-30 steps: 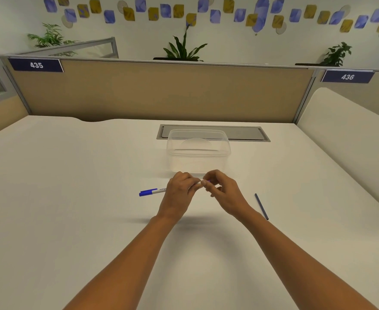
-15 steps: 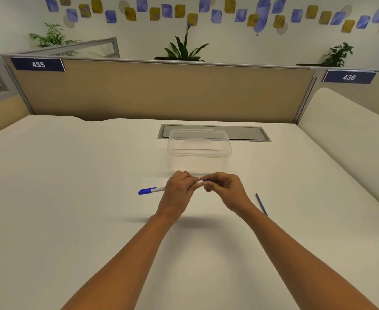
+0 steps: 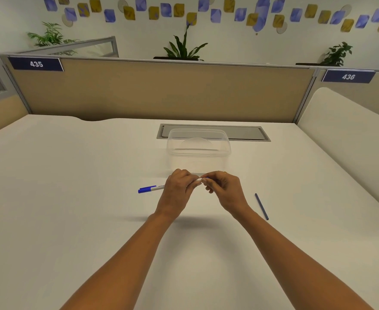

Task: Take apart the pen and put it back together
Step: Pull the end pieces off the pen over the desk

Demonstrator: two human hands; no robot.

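Note:
A white pen [image 3: 155, 188] with a blue cap pokes out to the left of my left hand [image 3: 177, 190], which is closed around its barrel just above the table. My right hand [image 3: 224, 189] meets the left one and pinches the barrel's right end between fingertips; a small blue bit shows there. Most of the barrel is hidden inside my fingers. A thin dark blue ink refill [image 3: 261, 206] lies loose on the table, to the right of my right wrist and apart from it.
A clear plastic container [image 3: 198, 151] stands just behind my hands. Behind it a grey cable hatch [image 3: 246, 133] is set into the white desk. Tan partition panels close off the back, and a second desk surface adjoins on the right.
My right hand has curled in closer to the left hand at the pen's right end. The pen and the loose refill stay in place.

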